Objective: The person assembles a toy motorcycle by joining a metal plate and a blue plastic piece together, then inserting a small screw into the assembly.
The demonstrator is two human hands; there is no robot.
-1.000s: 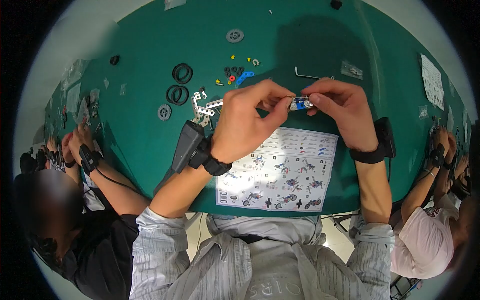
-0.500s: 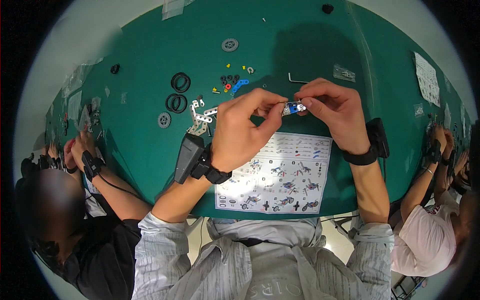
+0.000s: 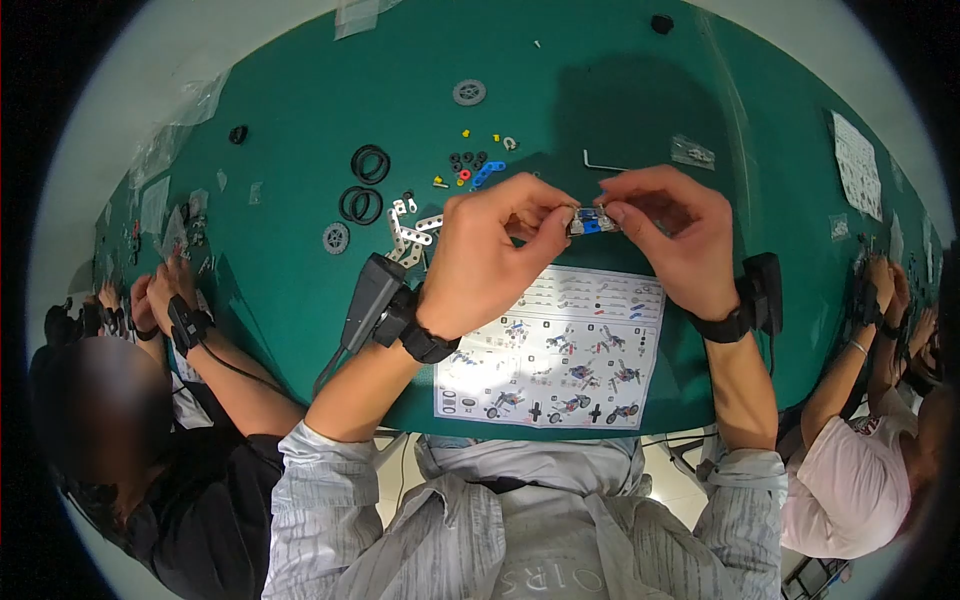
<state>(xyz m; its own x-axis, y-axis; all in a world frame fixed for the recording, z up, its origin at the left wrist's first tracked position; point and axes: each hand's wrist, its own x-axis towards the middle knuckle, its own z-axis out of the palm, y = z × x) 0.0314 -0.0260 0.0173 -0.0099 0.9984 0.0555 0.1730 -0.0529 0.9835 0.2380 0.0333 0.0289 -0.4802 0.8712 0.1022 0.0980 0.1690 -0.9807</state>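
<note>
A small assembly of silver metal and blue toy model parts (image 3: 591, 226) is held up above the table between both hands. My left hand (image 3: 497, 245) pinches its left end between thumb and fingers. At its right end, the thumb and fingertips of my right hand (image 3: 675, 225) close on it. Fingers hide part of both ends. Below the hands lies a printed instruction sheet (image 3: 550, 370). Silver perforated strips (image 3: 408, 238) lie left of my left hand, and a blue perforated piece (image 3: 488, 173) sits just beyond it. A hex key (image 3: 603, 164) rests beyond the fingertips.
Black tyres (image 3: 362, 204), grey spoked wheels (image 3: 468, 92) and small black rings (image 3: 470, 159) lie on the green table (image 3: 300, 100). A clear bag of parts (image 3: 692, 152) is at the right. Co-workers sit close on both sides, one in a black sleeve (image 3: 210, 510).
The held assembly has tilted a little, showing more of its blue middle. The view has shifted slightly, and both hands keep their pinch.
</note>
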